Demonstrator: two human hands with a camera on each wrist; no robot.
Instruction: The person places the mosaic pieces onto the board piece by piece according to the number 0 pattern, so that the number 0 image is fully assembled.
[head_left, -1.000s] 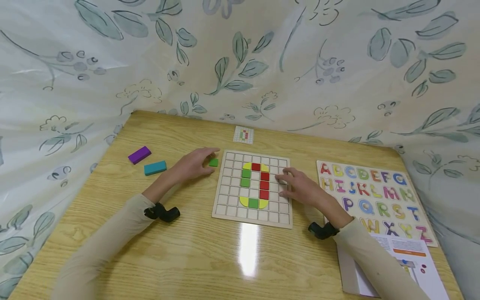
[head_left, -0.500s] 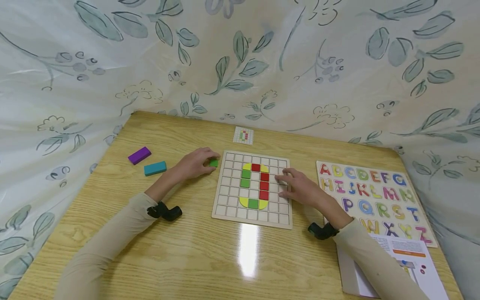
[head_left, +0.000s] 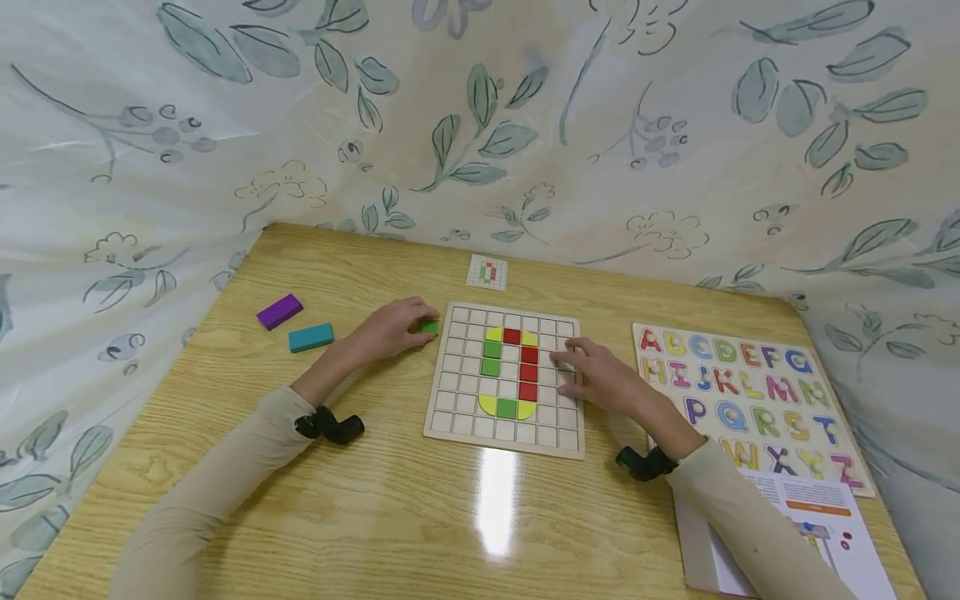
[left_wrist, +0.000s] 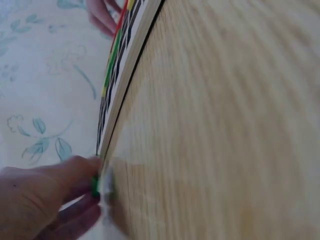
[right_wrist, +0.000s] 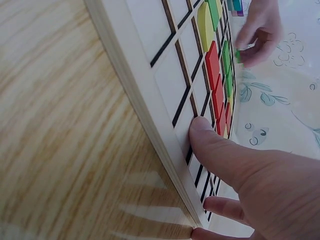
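A wooden grid board (head_left: pixel 457 417) lies mid-table with red, green and yellow tiles set in a ring. My left hand (head_left: pixel 393 327) pinches a small green tile (head_left: pixel 429 327) on the table just left of the board's far corner; the left wrist view shows the green tile (left_wrist: pixel 94 186) between thumb and fingers beside the board's edge (left_wrist: pixel 120 95). My right hand (head_left: pixel 600 375) rests on the board's right side with fingers spread; its thumb (right_wrist: pixel 220 150) presses flat on a cell near the board rim (right_wrist: pixel 145 120).
A purple block (head_left: pixel 279 311) and a teal block (head_left: pixel 311 337) lie to the left. A small pattern card (head_left: pixel 487 272) sits behind the board. An alphabet puzzle (head_left: pixel 750 392) and a printed sheet (head_left: pixel 817 508) lie to the right. Floral cloth surrounds the table.
My left hand's fingers have closed in more over the green tile, which has hardly moved. The right hand has stayed on the board.
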